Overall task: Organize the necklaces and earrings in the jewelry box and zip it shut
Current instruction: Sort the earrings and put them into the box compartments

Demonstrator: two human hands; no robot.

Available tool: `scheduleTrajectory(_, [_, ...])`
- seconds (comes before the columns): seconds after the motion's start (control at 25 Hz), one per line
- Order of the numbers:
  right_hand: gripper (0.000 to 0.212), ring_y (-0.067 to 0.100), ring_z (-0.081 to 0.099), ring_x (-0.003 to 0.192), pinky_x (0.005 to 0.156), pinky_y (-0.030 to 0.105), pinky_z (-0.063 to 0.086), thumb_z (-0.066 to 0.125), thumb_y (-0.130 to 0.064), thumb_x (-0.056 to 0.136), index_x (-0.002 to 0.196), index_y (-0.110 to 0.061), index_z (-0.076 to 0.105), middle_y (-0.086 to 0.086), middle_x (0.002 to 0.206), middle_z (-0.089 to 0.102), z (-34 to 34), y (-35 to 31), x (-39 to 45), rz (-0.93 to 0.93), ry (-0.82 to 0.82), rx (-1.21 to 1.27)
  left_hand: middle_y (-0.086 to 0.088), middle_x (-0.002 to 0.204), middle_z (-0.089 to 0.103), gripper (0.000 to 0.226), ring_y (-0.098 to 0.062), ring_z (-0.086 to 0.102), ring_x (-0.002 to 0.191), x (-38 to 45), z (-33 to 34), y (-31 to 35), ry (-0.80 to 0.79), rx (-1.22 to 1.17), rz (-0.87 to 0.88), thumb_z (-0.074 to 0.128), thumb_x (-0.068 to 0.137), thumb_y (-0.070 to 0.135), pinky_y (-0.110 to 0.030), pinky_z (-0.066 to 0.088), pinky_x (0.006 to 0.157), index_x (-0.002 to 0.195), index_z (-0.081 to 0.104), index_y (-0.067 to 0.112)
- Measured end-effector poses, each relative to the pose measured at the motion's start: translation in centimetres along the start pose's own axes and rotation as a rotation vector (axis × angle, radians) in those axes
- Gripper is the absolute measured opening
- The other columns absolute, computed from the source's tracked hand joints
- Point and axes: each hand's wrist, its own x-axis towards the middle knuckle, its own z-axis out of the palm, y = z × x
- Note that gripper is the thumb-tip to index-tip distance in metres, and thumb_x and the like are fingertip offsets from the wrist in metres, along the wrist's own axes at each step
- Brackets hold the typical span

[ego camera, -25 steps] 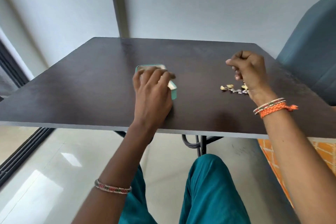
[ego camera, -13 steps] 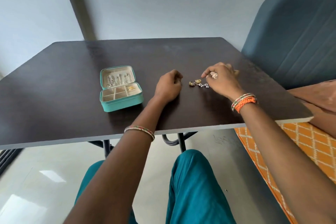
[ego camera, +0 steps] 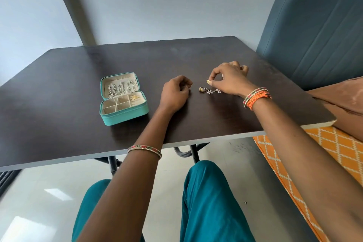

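Observation:
A teal jewelry box (ego camera: 125,116) stands open on the dark table (ego camera: 59,88), left of centre. Silver necklaces (ego camera: 120,88) hang in its raised lid, and a gold piece (ego camera: 135,97) lies in a back right compartment. To the right of the box my left hand (ego camera: 174,92) rests on the table with its fingers curled, holding nothing that I can see. My right hand (ego camera: 228,80) pinches a small gold earring (ego camera: 208,80) between thumb and forefinger, just above the table. More jewelry lies below it: a gold earring (ego camera: 201,89) and a silver beaded piece (ego camera: 213,91).
A blue-grey chair back (ego camera: 314,29) rises at the table's right side. An orange patterned cloth (ego camera: 334,149) and a brown cushion (ego camera: 345,98) lie by the table's right corner. My knees in teal trousers (ego camera: 208,202) are under the near edge.
A second ago my left hand covered the box; it has left the open box and come to rest near the loose jewelry. My right hand has lifted a gold earring off the pile.

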Motion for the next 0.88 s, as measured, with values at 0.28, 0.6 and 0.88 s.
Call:
scheduleTrajectory(0.28, [0.012,0.012,0.058,0.109,0.105,0.045,0.038,0.067,-0.043,0.081,0.079,-0.031,0.069,-0.015,0.094,0.068,-2.7,-2.3,-4.2,-0.081,0.022,0.699,0.006,0.092,0.069,0.02,0.003,0.059,0.084,-2.8,-1.9,1.9,0.099,-0.484,0.064,0.053,0.094,0.01,-0.016,0.045,0.07,0.103,0.067,0.021])
scheduleTrajectory(0.6, [0.017,0.014,0.059,0.111,0.109,0.046,0.037,0.069,-0.034,0.081,0.091,-0.021,0.072,0.0,0.108,0.07,-2.9,-5.0,-7.7,-0.226,-0.176,1.026,0.0,0.087,0.07,0.013,-0.011,0.066,0.073,-8.0,-5.9,5.3,-0.076,-0.743,0.079,0.058,0.088,0.009,-0.023,0.056,0.055,0.099,0.065,0.008])
scheduleTrajectory(0.88, [0.012,0.017,0.055,0.106,0.11,0.047,0.033,0.068,-0.019,0.083,0.077,-0.03,0.068,-0.004,0.094,0.065,-0.4,-7.6,-8.3,-0.29,-0.221,1.08,0.015,0.097,0.06,0.014,-0.006,0.061,0.085,-11.3,-10.4,3.9,0.213,-0.122,0.276,0.064,0.088,0.018,-0.018,0.051,0.068,0.096,0.057,0.027])
